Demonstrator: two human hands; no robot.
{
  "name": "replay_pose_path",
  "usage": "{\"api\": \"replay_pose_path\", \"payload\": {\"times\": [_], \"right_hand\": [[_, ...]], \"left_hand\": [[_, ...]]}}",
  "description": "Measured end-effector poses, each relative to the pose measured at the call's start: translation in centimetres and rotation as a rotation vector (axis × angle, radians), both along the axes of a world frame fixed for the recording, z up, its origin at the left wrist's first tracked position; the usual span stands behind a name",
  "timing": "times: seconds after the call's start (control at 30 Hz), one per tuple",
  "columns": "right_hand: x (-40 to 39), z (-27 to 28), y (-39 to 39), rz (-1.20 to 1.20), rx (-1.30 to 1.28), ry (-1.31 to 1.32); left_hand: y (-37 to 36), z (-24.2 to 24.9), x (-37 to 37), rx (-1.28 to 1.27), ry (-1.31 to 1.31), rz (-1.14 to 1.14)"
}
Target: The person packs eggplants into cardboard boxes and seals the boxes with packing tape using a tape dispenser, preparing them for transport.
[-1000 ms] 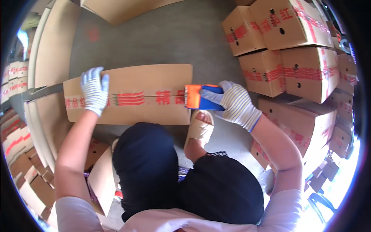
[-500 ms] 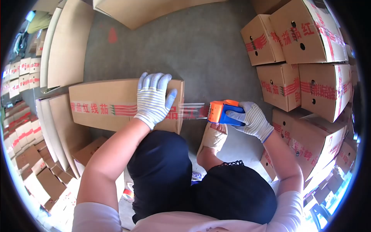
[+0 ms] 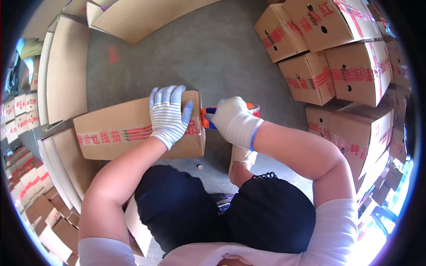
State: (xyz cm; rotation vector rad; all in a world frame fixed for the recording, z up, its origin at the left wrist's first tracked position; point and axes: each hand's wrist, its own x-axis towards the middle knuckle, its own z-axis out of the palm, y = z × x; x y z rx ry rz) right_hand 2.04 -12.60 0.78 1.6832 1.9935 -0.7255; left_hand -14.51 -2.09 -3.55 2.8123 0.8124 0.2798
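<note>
Grey concrete floor (image 3: 133, 62) is spreading beneath the work, with printed cartons (image 3: 364, 66) towering along its right edge. Toward the floor's near edge, a long cardboard box (image 3: 120, 117) is lying crosswise before the person's dark-clad knees (image 3: 173, 204). Gloved in stripes, the left hand (image 3: 168, 115) is spreading over the box's top near its right end, fingers straight and slightly parted, apparently pressing rather than grasping. Meanwhile the right hand (image 3: 235, 122) is wrapping its fingers around an orange-and-blue tape dispenser (image 3: 207, 120), the glove hiding much of it. Compared with half a second ago, the dispenser is no longer standing off with a strip stretching behind it; it is sitting right at the box's end. That is seemingly shifting the work from the printed tape (image 3: 137, 133) on top to the end; whether tape is sticking there is staying hidden.
</note>
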Motion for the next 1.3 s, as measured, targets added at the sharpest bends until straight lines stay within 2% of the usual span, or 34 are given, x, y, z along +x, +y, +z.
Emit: {"api": "replay_pose_path", "payload": {"times": [0.07,0.1,0.13,0.2,0.27,0.33,0.37,0.43,0.47,0.5,0.57,0.6,0.67,0.7,0.73,0.77,0.8,0.87,0.93,1.0,1.07,1.13,1.2,1.27,1.3], "right_hand": [[0.4,1.4,2.1,0.034,-0.335,-0.036],[1.9,0.9,1.7,-0.047,-0.234,0.089],[3.5,1.0,2.0,-0.202,-0.315,0.234],[4.7,-0.2,-0.1,-0.581,-0.298,0.368],[4.3,-0.6,-3.0,-0.731,-0.168,0.379],[3.1,-0.2,-5.8,-0.872,-0.022,0.455],[2.2,0.4,-6.7,-0.858,-0.023,0.462],[1.0,1.3,-7.0,-1.06,-0.023,0.551],[0.7,1.2,-7.0,-1.037,-0.021,0.567],[0.5,0.8,-7.1,-1.135,0.037,0.694],[0.8,-0.4,-6.6,-1.291,0.104,0.928],[1.1,-0.6,-6.3,-1.276,0.093,0.935],[1.7,-0.6,-5.9,-1.368,0.206,1.071],[2.7,0.0,-5.4,-1.345,0.244,1.027],[4.2,0.3,-4.9,-1.32,0.292,0.978],[5.7,-0.8,-5.0,-1.277,0.436,0.983],[6.4,0.5,-4.5,-1.277,0.502,0.911],[8.6,0.5,-4.3,-1.182,0.733,0.717],[9.1,2.7,-4.3,-1.301,0.76,0.37],[9.9,3.2,-6.4,-1.293,0.868,0.293],[10.0,4.1,-9.5,-1.303,1.013,0.293],[9.0,4.8,-13.0,-1.276,1.038,0.29],[7.6,5.5,-16.6,-1.294,1.015,0.413],[5.3,6.9,-19.7,-1.367,0.972,0.433],[4.9,6.1,-21.9,-1.345,1.015,0.441]], "left_hand": [[0.2,0.4,0.0,-0.004,0.014,-0.026],[0.3,0.5,0.0,-0.003,0.018,-0.054],[0.5,0.5,0.0,-0.003,0.018,-0.081],[1.6,0.4,-0.5,-0.039,-0.023,-0.197],[4.3,1.8,-1.7,-0.045,0.062,-0.259],[7.3,2.4,-5.4,0.029,0.053,-0.001],[9.4,1.8,-8.6,0.144,-0.021,0.11],[14.4,-0.4,-18.3,0.144,0.005,0.496],[16.3,-1.0,-23.9,0.246,0.167,0.704],[18.7,-3.3,-30.7,0.27,0.104,0.807],[18.9,-4.8,-38.5,-0.354,-0.252,1.297],[18.3,-4.5,-38.9,-0.346,-0.25,1.315],[15.4,-3.1,-37.6,-0.604,-0.347,1.319],[13.4,-1.7,-35.4,-0.616,-0.339,1.324],[12.2,-2.6,-36.4,-0.594,-0.326,1.223],[10.2,-2.1,-35.9,-0.54,-0.193,1.149],[7.5,-1.2,-34.6,-0.489,-0.061,1.074],[3.4,1.7,-31.8,-0.708,0.127,0.878],[2.0,3.9,-30.9,-0.797,0.59,0.542],[3.8,12.2,-18.8,-0.846,1.248,0.115],[4.7,13.4,-13.4,-0.746,0.899,0.177],[5.3,9.9,-10.1,-0.363,0.264,-0.002],[4.9,6.6,-4.6,-0.671,0.21,0.305],[1.1,6.2,-0.7,-0.38,0.345,0.425],[-0.7,8.2,0.4,-0.394,0.378,0.454]]}}
